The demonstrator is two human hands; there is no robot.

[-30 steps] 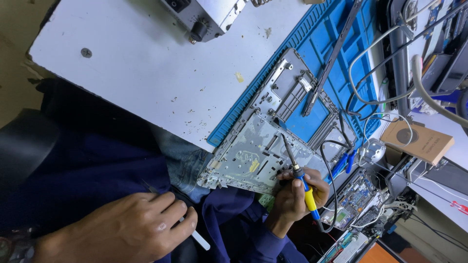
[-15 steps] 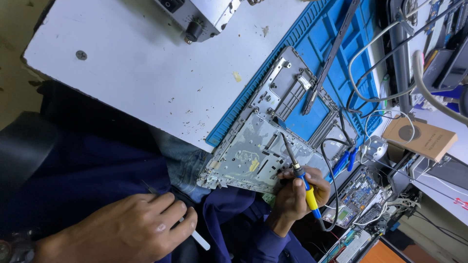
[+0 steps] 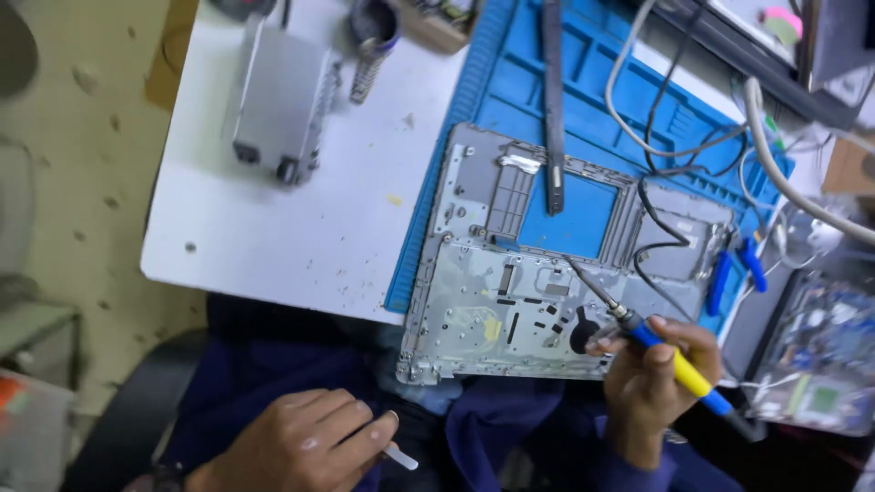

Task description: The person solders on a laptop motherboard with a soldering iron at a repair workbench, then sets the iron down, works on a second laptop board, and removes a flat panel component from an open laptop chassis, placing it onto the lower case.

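Left hand (image 3: 305, 446) rests low near the lap, grip closed on a small white stick (image 3: 399, 456), away from the work. Right hand (image 3: 652, 378) has its grip closed on a yellow-and-blue soldering iron (image 3: 670, 360), tip down on the laptop shell (image 3: 547, 282). The shell lies stripped and open, half on the blue mat (image 3: 510, 73), near edge overhanging the table (image 3: 292, 228). Likely mid-job: shell bare, nothing refitted. Farther off, loose cables (image 3: 656, 100) and a grey metal box (image 3: 278, 100).

One silver laptop chassis (image 3: 510, 310), one blue repair mat (image 3: 592, 91), one soldering iron (image 3: 652, 346), one grey metal box (image 3: 278, 100) far left, two blue-handled tools (image 3: 734, 273) right, two hands.
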